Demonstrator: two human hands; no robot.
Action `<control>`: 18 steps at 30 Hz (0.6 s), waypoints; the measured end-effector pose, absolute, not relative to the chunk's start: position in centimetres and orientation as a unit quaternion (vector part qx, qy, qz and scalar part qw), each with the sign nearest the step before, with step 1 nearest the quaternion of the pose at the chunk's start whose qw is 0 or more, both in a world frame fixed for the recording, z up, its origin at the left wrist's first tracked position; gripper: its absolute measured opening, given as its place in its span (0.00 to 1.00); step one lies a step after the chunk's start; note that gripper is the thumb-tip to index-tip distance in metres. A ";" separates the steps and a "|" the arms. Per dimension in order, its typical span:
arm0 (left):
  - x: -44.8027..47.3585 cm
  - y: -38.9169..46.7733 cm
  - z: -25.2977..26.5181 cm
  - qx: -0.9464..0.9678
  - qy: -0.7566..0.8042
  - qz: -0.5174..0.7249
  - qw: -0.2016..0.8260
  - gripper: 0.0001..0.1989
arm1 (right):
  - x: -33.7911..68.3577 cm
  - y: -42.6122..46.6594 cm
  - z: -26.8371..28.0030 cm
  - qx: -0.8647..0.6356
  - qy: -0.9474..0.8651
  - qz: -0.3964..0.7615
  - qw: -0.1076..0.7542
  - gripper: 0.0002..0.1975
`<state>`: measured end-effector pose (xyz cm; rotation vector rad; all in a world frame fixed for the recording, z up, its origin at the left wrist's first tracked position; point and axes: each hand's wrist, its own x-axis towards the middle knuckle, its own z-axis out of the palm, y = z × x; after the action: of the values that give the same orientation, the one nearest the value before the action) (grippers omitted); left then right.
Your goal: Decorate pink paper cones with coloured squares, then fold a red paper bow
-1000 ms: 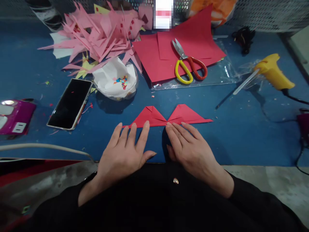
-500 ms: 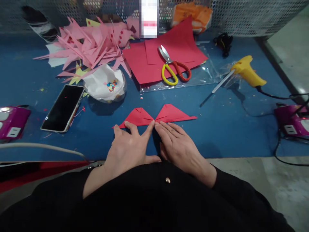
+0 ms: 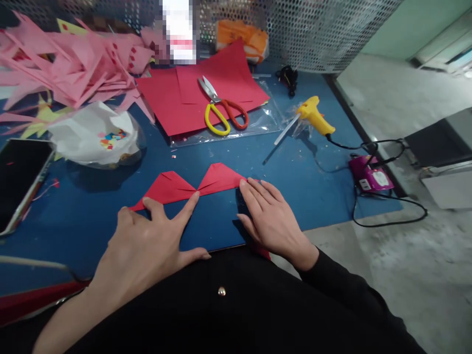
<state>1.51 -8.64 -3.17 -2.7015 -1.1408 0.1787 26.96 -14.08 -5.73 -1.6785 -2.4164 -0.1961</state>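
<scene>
Flat on the blue table [image 3: 217, 221] lies a folded red paper [image 3: 221, 178], with two peaks and a pinched-in middle. My left hand [image 3: 147, 236] rests with its fingers spread, one fingertip at the middle of the paper and others on its left end. At the paper's right end, my right hand [image 3: 273, 214] lies flat with its fingers stretched out, covering the tip there. Behind the folded piece are scissors [image 3: 220, 101] with one yellow and one red handle, lying on red paper sheets [image 3: 165, 105].
Cut pink paper pieces [image 3: 84, 64] are heaped at the back left, behind a bowl [image 3: 88, 135] lined with white and holding coloured bits. A phone [image 3: 22, 177] lies at left. Toward the right are a yellow glue gun [image 3: 317, 117] and a corded purple power block [image 3: 372, 174].
My right hand has slid along the lower edge from the middle to the right end of the folded paper. My left hand keeps its place on it. The view has turned right.
</scene>
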 end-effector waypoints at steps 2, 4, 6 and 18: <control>1.9 -8.7 -2.6 -0.905 -0.403 0.105 0.081 0.47 | 26.7 -13.8 -5.6 -0.557 -0.823 -0.082 0.081 0.28; 2.3 -8.8 -2.0 -0.895 -0.420 0.140 0.048 0.45 | 26.2 -13.6 -5.5 -0.549 -0.827 -0.106 0.069 0.28; 2.6 -8.8 -1.6 -0.891 -0.426 0.157 0.032 0.43 | 25.8 -13.4 -5.3 -0.541 -0.830 -0.122 0.057 0.27; 3.3 -9.2 -1.7 -0.878 -0.426 0.209 0.065 0.53 | 25.8 -13.7 -5.0 -0.562 -0.823 -0.076 0.039 0.30</control>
<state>3.31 -9.15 -1.72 -2.6496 -1.2860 0.6311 25.75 -13.71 -5.00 -1.7228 -2.5220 -0.2322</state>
